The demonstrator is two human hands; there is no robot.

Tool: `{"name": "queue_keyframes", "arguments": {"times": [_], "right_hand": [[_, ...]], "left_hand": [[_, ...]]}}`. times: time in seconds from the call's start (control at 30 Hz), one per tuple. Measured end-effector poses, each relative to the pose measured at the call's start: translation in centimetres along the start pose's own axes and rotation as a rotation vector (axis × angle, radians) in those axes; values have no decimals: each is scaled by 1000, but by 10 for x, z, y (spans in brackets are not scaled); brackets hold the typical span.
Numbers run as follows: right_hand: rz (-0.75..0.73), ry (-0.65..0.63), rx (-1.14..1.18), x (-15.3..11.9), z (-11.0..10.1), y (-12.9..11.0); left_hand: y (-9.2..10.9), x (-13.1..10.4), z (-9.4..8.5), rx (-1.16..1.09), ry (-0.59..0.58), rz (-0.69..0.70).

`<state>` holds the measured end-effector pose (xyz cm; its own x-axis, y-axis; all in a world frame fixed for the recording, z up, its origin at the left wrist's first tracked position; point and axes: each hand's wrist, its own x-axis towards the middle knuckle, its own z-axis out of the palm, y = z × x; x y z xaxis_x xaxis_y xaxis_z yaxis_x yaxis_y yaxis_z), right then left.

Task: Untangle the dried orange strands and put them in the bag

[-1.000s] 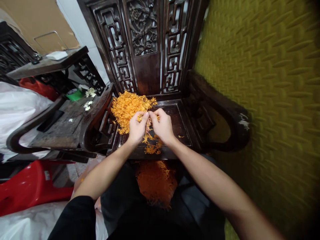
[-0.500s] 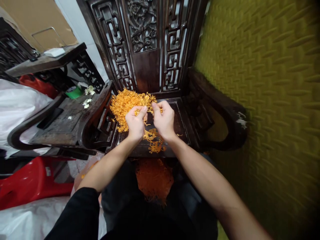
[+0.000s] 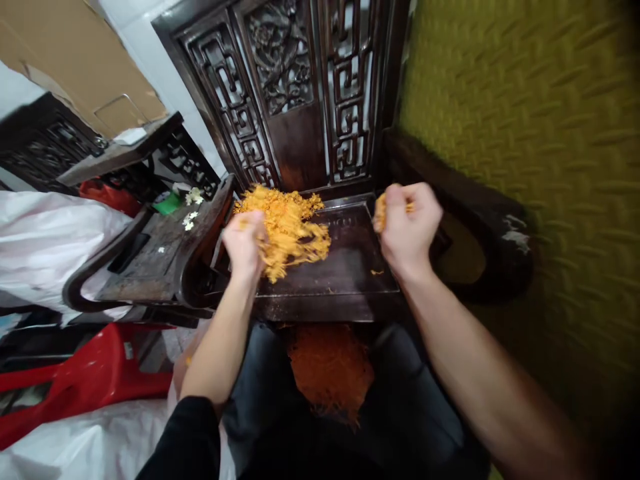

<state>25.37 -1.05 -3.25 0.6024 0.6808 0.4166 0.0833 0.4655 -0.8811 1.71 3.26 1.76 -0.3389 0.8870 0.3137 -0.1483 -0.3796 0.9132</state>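
Observation:
A tangled heap of thin orange sprigs (image 3: 287, 223) with small branching tips lies on the left part of a dark wooden chair seat (image 3: 350, 247). At the heap's left edge my left hand (image 3: 245, 247) is closed, with a bit of orange showing between its fingers; strands trail to the right beside it, blurred by motion. My right hand (image 3: 413, 230) is a fist over the right side of the seat, apart from the heap. Orange sprigs stick out of it at the thumb and between the fingers.
The chair's carved back (image 3: 300, 100) rises behind the seat, with an armrest (image 3: 505, 247) on the right. More orange material (image 3: 330, 370) lies below, between my legs. To the left are a second chair (image 3: 145, 267) with white flower pieces, a red stool (image 3: 105, 367) and white sacks (image 3: 50, 240).
My hands were together over the seat and have moved apart, the right one far to the right. The strands hanging between them now lie left with the heap. The view has shifted slightly.

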Motion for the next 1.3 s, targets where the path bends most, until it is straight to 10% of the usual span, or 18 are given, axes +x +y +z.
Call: {"name": "queue_keyframes", "arguments": {"times": [0.13,0.37,0.53,0.77,0.9,1.0,1.23,1.3], "right_hand": [[112,-304,149,-13,13,-3],[348,-280,409,-9,20,-11],[373,-448,189,-21,31,-11],[334,-13,51,13,14,23],[537,-428,120,-1,11,10],[421,-636,88,-23,25,4],[482,-4,142,15,21,20],[576,-63,169,19,14,19]], "left_hand": [[-15,-30,11,109,-468,-45],[-11,-44,8,333,-653,-23],[-12,-44,6,546,-717,59],[0,-40,-12,636,-793,184],[-4,-37,-16,684,-785,163],[-6,-40,-12,721,-810,207],[6,-45,-23,748,-892,251],[5,-43,-27,794,-927,251]]}}
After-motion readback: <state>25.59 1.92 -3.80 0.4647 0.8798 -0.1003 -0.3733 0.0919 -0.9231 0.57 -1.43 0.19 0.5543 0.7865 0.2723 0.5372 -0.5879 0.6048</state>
